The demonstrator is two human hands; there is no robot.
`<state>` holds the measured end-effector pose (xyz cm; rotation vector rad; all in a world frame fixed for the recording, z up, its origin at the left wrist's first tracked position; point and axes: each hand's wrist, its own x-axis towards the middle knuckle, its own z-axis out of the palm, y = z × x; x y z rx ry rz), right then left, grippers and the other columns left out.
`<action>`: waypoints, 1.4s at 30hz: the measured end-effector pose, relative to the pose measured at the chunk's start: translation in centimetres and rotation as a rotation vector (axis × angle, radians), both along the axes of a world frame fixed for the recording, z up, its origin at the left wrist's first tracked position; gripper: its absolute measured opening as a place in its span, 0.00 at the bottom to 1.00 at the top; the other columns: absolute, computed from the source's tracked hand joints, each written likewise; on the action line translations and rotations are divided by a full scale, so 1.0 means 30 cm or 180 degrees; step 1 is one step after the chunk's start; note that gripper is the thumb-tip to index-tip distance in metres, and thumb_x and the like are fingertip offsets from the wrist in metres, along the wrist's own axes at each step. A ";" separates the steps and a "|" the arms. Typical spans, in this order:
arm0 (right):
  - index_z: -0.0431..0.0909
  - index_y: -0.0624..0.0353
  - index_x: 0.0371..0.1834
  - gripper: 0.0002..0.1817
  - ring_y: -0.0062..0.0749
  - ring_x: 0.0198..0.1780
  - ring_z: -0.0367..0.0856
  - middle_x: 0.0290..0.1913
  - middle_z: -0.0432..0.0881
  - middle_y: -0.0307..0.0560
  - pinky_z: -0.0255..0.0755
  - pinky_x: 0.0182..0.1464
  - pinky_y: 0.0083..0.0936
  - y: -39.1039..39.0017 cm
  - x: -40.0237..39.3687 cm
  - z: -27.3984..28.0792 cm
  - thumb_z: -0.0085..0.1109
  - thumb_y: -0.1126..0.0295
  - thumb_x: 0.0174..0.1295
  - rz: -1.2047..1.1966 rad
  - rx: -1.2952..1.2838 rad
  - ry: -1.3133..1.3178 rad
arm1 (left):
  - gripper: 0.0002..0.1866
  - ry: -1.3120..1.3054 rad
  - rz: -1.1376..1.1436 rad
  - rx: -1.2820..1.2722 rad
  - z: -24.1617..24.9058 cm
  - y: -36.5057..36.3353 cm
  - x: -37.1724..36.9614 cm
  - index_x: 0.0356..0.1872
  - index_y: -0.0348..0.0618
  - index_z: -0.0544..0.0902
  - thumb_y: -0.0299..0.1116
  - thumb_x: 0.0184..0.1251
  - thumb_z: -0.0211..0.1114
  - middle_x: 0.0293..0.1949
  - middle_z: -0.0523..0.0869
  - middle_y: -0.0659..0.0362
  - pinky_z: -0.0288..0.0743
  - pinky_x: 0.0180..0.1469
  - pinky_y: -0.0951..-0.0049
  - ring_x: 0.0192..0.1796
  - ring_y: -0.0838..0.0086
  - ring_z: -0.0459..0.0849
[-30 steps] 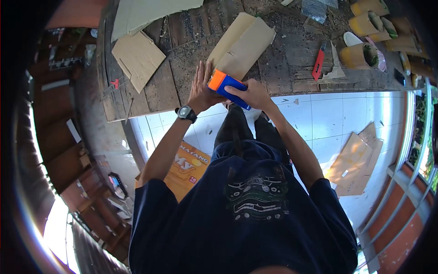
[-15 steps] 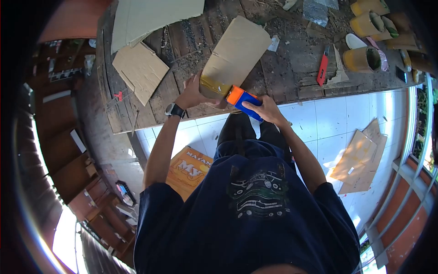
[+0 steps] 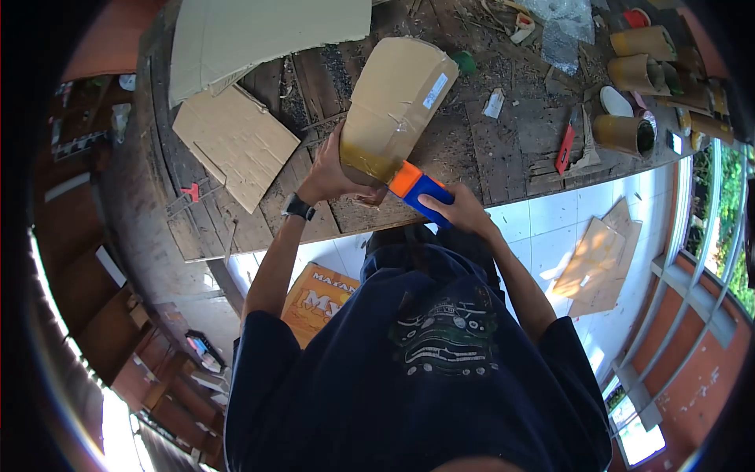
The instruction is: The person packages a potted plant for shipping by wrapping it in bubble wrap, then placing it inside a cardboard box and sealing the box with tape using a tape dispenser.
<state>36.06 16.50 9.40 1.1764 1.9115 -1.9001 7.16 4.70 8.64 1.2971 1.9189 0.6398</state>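
Observation:
A rolled or folded cardboard piece (image 3: 393, 98) lies at a slant near the table's front edge, with shiny brown tape across its near end and a white label on its right side. My left hand (image 3: 334, 177) grips its near left side, thumb towards me, fingers along the edge and partly hidden. In my right hand (image 3: 458, 208) is a blue and orange tape dispenser (image 3: 429, 197), its orange end against the taped near corner of the cardboard. My right thumb rests on top of the blue body; the other fingers are hidden beneath.
Flat cardboard sheets (image 3: 236, 141) lie at the left of the wooden table (image 3: 495, 177). A red cutter (image 3: 565, 149) and several cardboard tubes (image 3: 621, 134) are on the right. Bubble wrap (image 3: 562, 31) sits at the back. A printed orange carton (image 3: 314, 299) stands on the floor.
The view has shifted, and the cardboard has turned so its labelled side shows. Both hands keep their hold, with the dispenser still at the near corner.

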 end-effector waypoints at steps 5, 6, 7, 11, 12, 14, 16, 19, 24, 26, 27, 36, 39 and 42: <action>0.85 0.69 0.32 0.32 0.24 0.25 0.79 0.23 0.82 0.42 0.72 0.29 0.27 0.021 -0.163 -0.012 0.67 0.41 0.59 0.0230 0.0138 -0.0083 | 0.75 0.0616 0.0225 -0.0579 0.009 -0.051 -0.100 0.78 0.41 0.50 0.52 0.23 0.88 0.70 0.59 0.37 0.65 0.69 0.46 0.71 0.43 0.62; 0.85 0.69 0.32 0.32 0.23 0.25 0.79 0.23 0.82 0.42 0.72 0.29 0.26 0.034 -0.202 0.010 0.67 0.41 0.59 0.0329 0.0203 -0.0048 | 0.75 0.0497 0.0352 -0.0155 0.031 -0.064 -0.083 0.78 0.41 0.50 0.52 0.23 0.88 0.69 0.58 0.36 0.65 0.68 0.46 0.70 0.42 0.63; 0.85 0.69 0.33 0.32 0.23 0.25 0.79 0.23 0.82 0.42 0.72 0.29 0.26 0.045 -0.246 0.039 0.67 0.41 0.59 0.0423 0.0266 -0.0012 | 0.75 0.0379 0.0474 0.0267 0.063 -0.073 -0.059 0.78 0.41 0.50 0.52 0.23 0.88 0.69 0.58 0.35 0.66 0.67 0.46 0.69 0.41 0.63; 0.86 0.68 0.34 0.33 0.23 0.26 0.80 0.23 0.83 0.42 0.73 0.30 0.25 0.025 -0.365 0.073 0.66 0.40 0.60 0.0362 0.0482 0.0193 | 0.75 0.1059 0.0957 0.0060 0.083 -0.056 0.019 0.77 0.40 0.49 0.50 0.23 0.88 0.64 0.65 0.39 0.68 0.66 0.47 0.66 0.41 0.68; 0.86 0.67 0.34 0.34 0.26 0.25 0.81 0.23 0.83 0.44 0.74 0.31 0.28 0.027 -0.362 0.082 0.66 0.38 0.58 0.0325 0.0329 0.0203 | 0.75 0.1011 0.0894 0.0097 0.083 -0.054 0.003 0.77 0.40 0.49 0.48 0.23 0.89 0.65 0.66 0.40 0.69 0.66 0.48 0.64 0.42 0.71; 0.87 0.66 0.34 0.37 0.32 0.25 0.84 0.23 0.84 0.49 0.76 0.32 0.33 0.026 -0.322 0.106 0.65 0.34 0.55 0.0243 0.0003 0.0199 | 0.76 0.0793 0.0916 -0.0089 0.097 -0.057 -0.011 0.77 0.39 0.49 0.49 0.22 0.89 0.64 0.67 0.40 0.69 0.66 0.48 0.65 0.42 0.71; 0.88 0.65 0.35 0.37 0.31 0.27 0.84 0.24 0.84 0.49 0.76 0.33 0.32 0.023 -0.267 0.048 0.66 0.34 0.54 0.0196 -0.0099 -0.0079 | 0.76 0.0568 0.0929 -0.0093 0.092 -0.053 -0.063 0.77 0.38 0.49 0.50 0.22 0.89 0.64 0.68 0.40 0.69 0.66 0.48 0.66 0.43 0.71; 0.88 0.66 0.34 0.37 0.28 0.27 0.83 0.23 0.84 0.47 0.75 0.32 0.30 0.008 -0.296 -0.008 0.67 0.34 0.53 0.0403 0.0304 -0.0415 | 0.77 -0.0189 0.0813 0.0007 0.059 -0.081 -0.181 0.76 0.35 0.49 0.55 0.22 0.88 0.62 0.71 0.41 0.68 0.68 0.50 0.67 0.44 0.70; 0.86 0.65 0.29 0.36 0.29 0.24 0.82 0.20 0.82 0.47 0.74 0.30 0.29 0.034 -0.526 0.027 0.67 0.34 0.53 0.0592 0.0059 0.0214 | 0.78 0.0597 0.0789 0.0038 0.091 -0.138 -0.279 0.77 0.36 0.47 0.56 0.23 0.88 0.64 0.70 0.41 0.61 0.72 0.50 0.72 0.48 0.62; 0.86 0.65 0.29 0.36 0.29 0.24 0.82 0.20 0.81 0.47 0.74 0.30 0.29 0.020 -0.610 0.027 0.67 0.34 0.53 0.0587 0.0186 0.0423 | 0.76 0.1332 0.0807 0.0089 0.142 -0.145 -0.232 0.78 0.41 0.48 0.52 0.23 0.88 0.64 0.68 0.41 0.62 0.71 0.49 0.69 0.47 0.66; 0.86 0.65 0.28 0.36 0.29 0.24 0.82 0.19 0.81 0.47 0.74 0.30 0.29 0.011 -0.644 0.039 0.67 0.34 0.53 0.0591 0.0251 0.0530 | 0.76 0.1351 0.0940 0.0110 0.129 -0.135 -0.218 0.78 0.42 0.48 0.52 0.23 0.88 0.63 0.69 0.41 0.63 0.71 0.48 0.68 0.46 0.67; 0.86 0.67 0.27 0.32 0.26 0.23 0.82 0.19 0.82 0.46 0.74 0.28 0.28 -0.038 -0.553 0.028 0.68 0.41 0.58 0.0260 0.0114 0.0291 | 0.76 -0.0363 0.0971 0.0053 0.042 -0.165 -0.507 0.78 0.39 0.51 0.54 0.22 0.88 0.65 0.71 0.42 0.70 0.68 0.56 0.68 0.49 0.72; 0.86 0.66 0.27 0.33 0.28 0.21 0.81 0.18 0.81 0.46 0.73 0.26 0.29 -0.046 -0.622 -0.047 0.67 0.39 0.56 0.0313 0.0276 0.0172 | 0.77 0.0517 0.0909 -0.0495 0.098 -0.186 -0.522 0.79 0.44 0.48 0.53 0.22 0.88 0.69 0.64 0.37 0.62 0.72 0.47 0.73 0.43 0.63; 0.86 0.66 0.26 0.36 0.30 0.20 0.81 0.18 0.81 0.46 0.73 0.25 0.30 -0.027 -0.734 -0.029 0.65 0.35 0.55 0.0516 0.0348 0.0250 | 0.77 0.1273 0.0703 -0.0207 0.161 -0.188 -0.427 0.80 0.52 0.47 0.50 0.22 0.89 0.73 0.55 0.33 0.57 0.71 0.37 0.73 0.34 0.58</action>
